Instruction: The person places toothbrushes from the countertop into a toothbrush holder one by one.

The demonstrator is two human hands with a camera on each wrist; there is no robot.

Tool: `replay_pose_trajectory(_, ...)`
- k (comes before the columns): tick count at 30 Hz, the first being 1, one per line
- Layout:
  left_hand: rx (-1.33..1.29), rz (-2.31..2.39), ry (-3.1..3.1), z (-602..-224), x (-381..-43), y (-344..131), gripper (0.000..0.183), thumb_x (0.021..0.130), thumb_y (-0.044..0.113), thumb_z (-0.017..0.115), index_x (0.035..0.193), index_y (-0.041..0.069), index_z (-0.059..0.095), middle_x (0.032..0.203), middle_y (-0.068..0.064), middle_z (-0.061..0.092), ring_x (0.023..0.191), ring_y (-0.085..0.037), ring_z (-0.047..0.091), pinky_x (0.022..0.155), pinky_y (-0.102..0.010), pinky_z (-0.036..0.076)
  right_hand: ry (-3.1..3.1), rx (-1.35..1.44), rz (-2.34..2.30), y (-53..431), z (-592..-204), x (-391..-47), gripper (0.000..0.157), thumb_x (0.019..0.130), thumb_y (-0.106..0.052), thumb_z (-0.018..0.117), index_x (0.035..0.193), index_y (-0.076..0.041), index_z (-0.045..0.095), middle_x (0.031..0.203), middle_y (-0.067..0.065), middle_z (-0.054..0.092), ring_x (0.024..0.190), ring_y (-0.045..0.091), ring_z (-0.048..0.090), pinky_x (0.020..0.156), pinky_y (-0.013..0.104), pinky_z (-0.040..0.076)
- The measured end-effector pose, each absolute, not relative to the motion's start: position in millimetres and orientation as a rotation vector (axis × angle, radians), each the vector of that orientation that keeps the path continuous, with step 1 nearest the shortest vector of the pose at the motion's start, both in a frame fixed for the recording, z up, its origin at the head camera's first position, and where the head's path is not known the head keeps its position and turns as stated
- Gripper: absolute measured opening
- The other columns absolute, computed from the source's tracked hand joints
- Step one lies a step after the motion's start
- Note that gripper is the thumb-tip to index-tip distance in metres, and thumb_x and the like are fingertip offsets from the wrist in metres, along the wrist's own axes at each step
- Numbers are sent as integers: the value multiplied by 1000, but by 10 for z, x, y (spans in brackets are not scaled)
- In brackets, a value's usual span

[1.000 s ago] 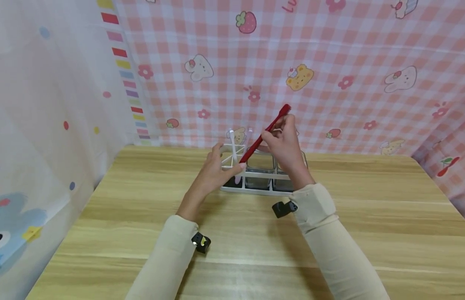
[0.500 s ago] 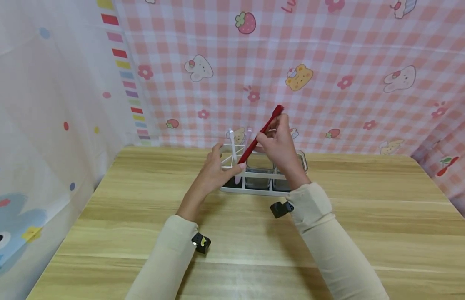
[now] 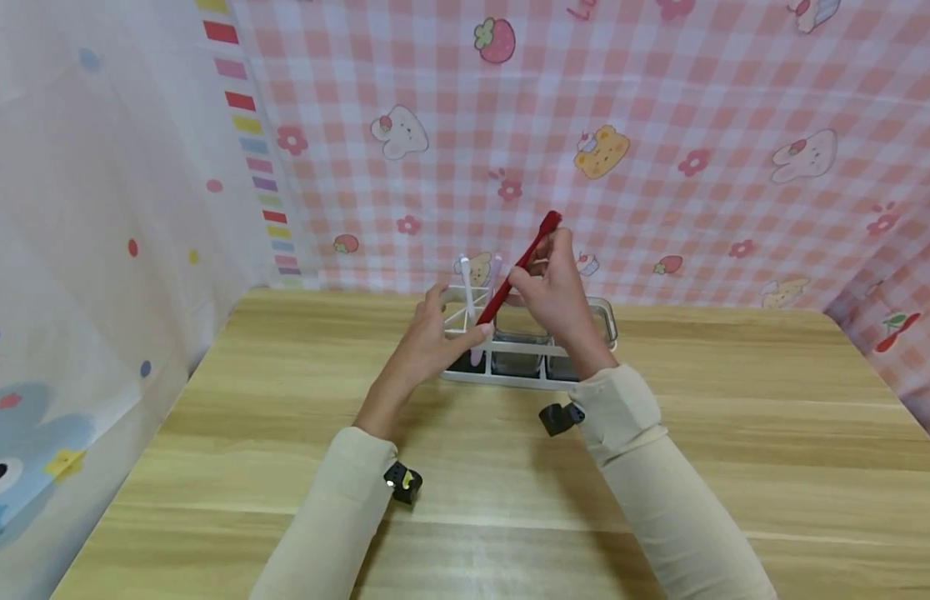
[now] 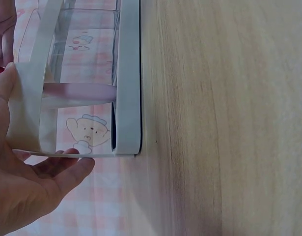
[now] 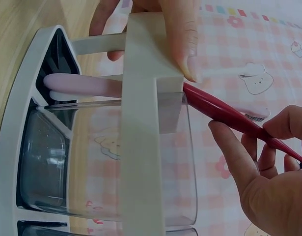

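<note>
A white toothbrush holder [image 3: 510, 382] stands upright at the back of the table, and my left hand [image 3: 427, 346] grips its left end with the thumb at the upper frame. Between the thumb and fingers of my right hand [image 3: 557, 292] is a red toothbrush [image 5: 214, 107], bristle end up and tilted to the right. Its handle end is right at the top of the holder's left section, close to my left thumb. A white toothbrush [image 3: 467, 283] and a lilac toothbrush [image 5: 87, 85] stand in that same section.
Clear cups [image 5: 45, 162] sit in the holder's other sections, to the right. Behind the wooden table [image 3: 465, 517] hangs a pink checked cloth [image 3: 435, 183]; a white patterned cloth [image 3: 165, 317] hangs at the left.
My right hand has moved a little to the left, and the red toothbrush now stands slightly steeper. My left hand and the holder have stayed in place.
</note>
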State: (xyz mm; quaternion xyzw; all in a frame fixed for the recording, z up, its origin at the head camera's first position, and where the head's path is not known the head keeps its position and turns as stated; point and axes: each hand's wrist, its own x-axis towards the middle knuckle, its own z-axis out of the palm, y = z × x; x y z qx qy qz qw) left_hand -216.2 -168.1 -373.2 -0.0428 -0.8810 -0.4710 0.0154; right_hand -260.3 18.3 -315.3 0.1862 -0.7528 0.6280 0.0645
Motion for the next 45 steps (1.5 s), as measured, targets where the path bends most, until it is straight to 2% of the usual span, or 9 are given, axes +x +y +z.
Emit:
replay_pose_trajectory(9, -143, -1465, -2743, -3724, -2180, -1685, 100, 89, 56, 71, 161, 15, 15, 155, -18, 34, 135, -38, 40, 107, -63, 38, -2318, 550, 1924, 140, -3151, -2578, 41, 95, 3, 62, 123, -6, 34, 110, 18, 49, 98, 31, 57, 74, 45, 60)
replay_pose_trajectory(16, -125, -1459, -2750, -3741, -2191, -1693, 100, 89, 55, 71, 161, 14, 15, 155, -19, 33, 135, -39, 41, 107, -62, 38, -2341, 596, 1895, 118, -3185, -2587, 42, 94, 5, 61, 125, -3, 34, 110, 20, 49, 97, 33, 58, 75, 53, 59)
replay_pose_trajectory(25, -149, -1466, -2738, -3739, -2180, -1696, 100, 90, 54, 72, 160, 11, 15, 154, -20, 33, 135, -42, 41, 107, -62, 38, -2390, 611, 1849, 92, -3212, -2564, 44, 95, 2, 64, 127, -2, 34, 112, 21, 50, 99, 33, 61, 72, 44, 61)
replay_pose_trajectory(35, -166, -1445, -2738, -3739, -2172, -1701, 99, 90, 54, 71, 160, 11, 15, 153, -21, 34, 135, -42, 42, 107, -62, 38, -2411, 647, 1823, 68, -3247, -2562, 37, 93, 6, 60, 121, 1, 36, 110, 22, 51, 99, 34, 62, 70, 41, 61)
replay_pose_trajectory(45, -170, -1441, -2734, -3744, -2174, -1702, 99, 91, 54, 70, 161, 11, 15, 153, -19, 36, 136, -40, 41, 107, -62, 38, -2411, 684, 1776, 76, -3270, -2567, 37, 91, 8, 61, 119, 1, 38, 108, 21, 53, 96, 33, 63, 75, 41, 60)
